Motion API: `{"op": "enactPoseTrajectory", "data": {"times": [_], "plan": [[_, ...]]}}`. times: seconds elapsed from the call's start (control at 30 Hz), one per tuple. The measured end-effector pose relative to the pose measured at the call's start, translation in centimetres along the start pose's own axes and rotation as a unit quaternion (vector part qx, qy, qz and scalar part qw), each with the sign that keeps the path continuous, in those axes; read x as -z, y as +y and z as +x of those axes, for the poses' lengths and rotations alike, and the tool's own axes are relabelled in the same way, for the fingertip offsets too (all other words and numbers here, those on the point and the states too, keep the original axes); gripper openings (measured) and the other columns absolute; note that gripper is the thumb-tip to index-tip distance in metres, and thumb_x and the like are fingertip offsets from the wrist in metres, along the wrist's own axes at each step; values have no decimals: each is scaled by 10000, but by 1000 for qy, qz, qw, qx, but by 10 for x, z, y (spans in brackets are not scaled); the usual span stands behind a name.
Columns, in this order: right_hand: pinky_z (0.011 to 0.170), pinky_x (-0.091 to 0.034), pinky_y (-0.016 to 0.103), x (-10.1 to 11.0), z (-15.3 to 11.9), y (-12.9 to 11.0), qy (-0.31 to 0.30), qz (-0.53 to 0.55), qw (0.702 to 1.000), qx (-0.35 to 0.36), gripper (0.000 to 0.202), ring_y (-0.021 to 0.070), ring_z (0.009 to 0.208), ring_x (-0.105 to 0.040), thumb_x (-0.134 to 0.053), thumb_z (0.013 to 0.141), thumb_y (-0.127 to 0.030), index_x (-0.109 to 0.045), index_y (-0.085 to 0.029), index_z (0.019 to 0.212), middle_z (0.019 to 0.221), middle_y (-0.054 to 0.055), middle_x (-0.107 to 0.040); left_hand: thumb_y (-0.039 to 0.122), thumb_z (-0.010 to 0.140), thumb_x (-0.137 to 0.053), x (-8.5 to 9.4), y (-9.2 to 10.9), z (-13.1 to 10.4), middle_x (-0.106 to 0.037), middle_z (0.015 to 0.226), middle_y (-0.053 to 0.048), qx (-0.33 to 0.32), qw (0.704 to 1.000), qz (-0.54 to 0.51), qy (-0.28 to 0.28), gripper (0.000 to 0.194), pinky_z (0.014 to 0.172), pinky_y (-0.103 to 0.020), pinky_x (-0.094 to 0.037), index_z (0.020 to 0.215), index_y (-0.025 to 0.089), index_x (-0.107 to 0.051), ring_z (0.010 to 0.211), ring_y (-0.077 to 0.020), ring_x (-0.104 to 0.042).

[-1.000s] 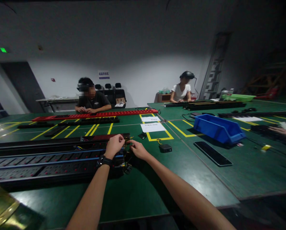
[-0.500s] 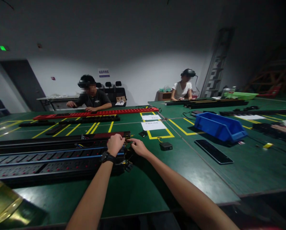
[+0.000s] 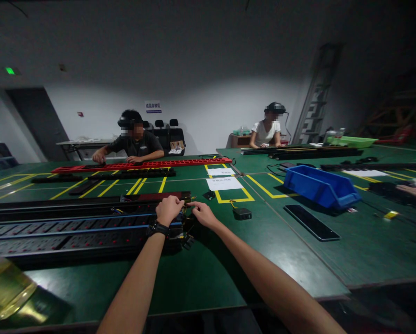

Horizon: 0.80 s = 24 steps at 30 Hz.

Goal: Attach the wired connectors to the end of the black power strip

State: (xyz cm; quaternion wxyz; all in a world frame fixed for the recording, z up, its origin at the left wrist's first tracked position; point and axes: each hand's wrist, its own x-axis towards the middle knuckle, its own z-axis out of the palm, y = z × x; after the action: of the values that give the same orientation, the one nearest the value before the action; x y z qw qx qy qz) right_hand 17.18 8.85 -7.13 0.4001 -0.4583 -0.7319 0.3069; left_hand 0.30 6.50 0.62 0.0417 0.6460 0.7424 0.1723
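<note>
Long black strips [image 3: 65, 228] with blue edges and small red dots lie side by side at the left. At their right end, my left hand [image 3: 169, 211], with a watch on its wrist, is closed, fingers curled down over the end. What it grips is hidden beneath it. My right hand [image 3: 204, 215] is closed just beside it, its index finger reaching toward the left fingertips. Whatever lies between its fingers is too small to make out. Thin yellowish wires and connectors [image 3: 187, 239] stick out of the strip end below both hands.
A small black box [image 3: 242, 213] with a yellow cable sits right of my hands, near paper sheets [image 3: 225, 183]. Further right are a phone [image 3: 311, 222] and a blue bin [image 3: 321, 188]. A jar of yellow liquid [image 3: 6, 290] stands front left. Two people work across the table behind a red rail [image 3: 180, 162].
The whole view has shifted slightly. My hands stay at the strip end in nearly the same pose. Across the table, the left person's hand has moved a little lower toward the red rail.
</note>
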Motion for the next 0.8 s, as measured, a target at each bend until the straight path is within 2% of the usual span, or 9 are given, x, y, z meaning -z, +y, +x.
{"op": "enactPoseTrajectory", "data": {"times": [0.2,0.4,0.47,0.53,0.6,0.67,0.73,0.8], "plan": [[701,-450,246,-1,0,-1,-8,8,1000,7,505,147,675,-554,-472,827,-151,-779,-178,1227,819,18,-720,552,923,-550,0,-1,1,-799,1106,-142,0,1000,8,0,386,865,-365,-548,1009,278,-808,1043,-305,-747],[757,-496,266,1,-1,-4,-20,-7,1000,3,506,165,727,-621,-486,841,-127,-769,-175,1257,933,48,-773,525,944,-518,1,-2,1,-802,1064,-149,-41,999,15,-22,391,866,-375,-543,953,260,-806,1030,-322,-748],[839,-521,285,1,-1,-6,-24,-3,1000,9,514,183,826,-670,-483,846,-110,-759,-177,1274,1049,63,-786,511,971,-461,2,-1,0,-807,1042,-135,-59,998,11,-34,427,861,-363,-539,940,263,-807,1014,-311,-751],[963,-514,306,1,-1,-7,-30,3,999,30,531,203,1008,-694,-469,842,-80,-757,-190,1275,1195,66,-770,494,992,-407,4,-1,-1,-811,1032,-118,-75,996,6,-44,461,852,-351,-537,937,272,-807,1001,-299,-753],[1070,-472,327,1,0,-9,-36,7,998,48,557,211,1172,-666,-450,828,-49,-758,-202,1267,1297,59,-738,481,993,-395,5,-1,-2,-813,1044,-103,-89,995,3,-49,457,852,-349,-535,949,286,-805,1011,-296,-750],[1118,-442,341,1,1,-10,-45,8,998,52,575,209,1238,-641,-438,820,-34,-753,-201,1270,1331,59,-723,467,981,-419,5,-1,-3,-810,1078,-98,-97,994,2,-49,418,854,-352,-535,985,297,-801,1033,-300,-745],[1109,-447,332,2,1,-11,-54,10,997,49,583,204,1224,-643,-437,816,-35,-745,-193,1285,1328,66,-722,448,962,-453,5,-2,-4,-808,1094,-100,-99,994,2,-47,379,849,-348,-535,1005,298,-798,1037,-301,-745],[1019,-494,312,6,0,-11,-59,11,997,44,583,195,1100,-674,-451,818,-54,-730,-189,1312,1272,70,-740,428,944,-480,4,-2,-3,-810,1081,-102,-98,994,2,-46,347,842,-343,-536,995,293,-796,1026,-300,-747]]}}
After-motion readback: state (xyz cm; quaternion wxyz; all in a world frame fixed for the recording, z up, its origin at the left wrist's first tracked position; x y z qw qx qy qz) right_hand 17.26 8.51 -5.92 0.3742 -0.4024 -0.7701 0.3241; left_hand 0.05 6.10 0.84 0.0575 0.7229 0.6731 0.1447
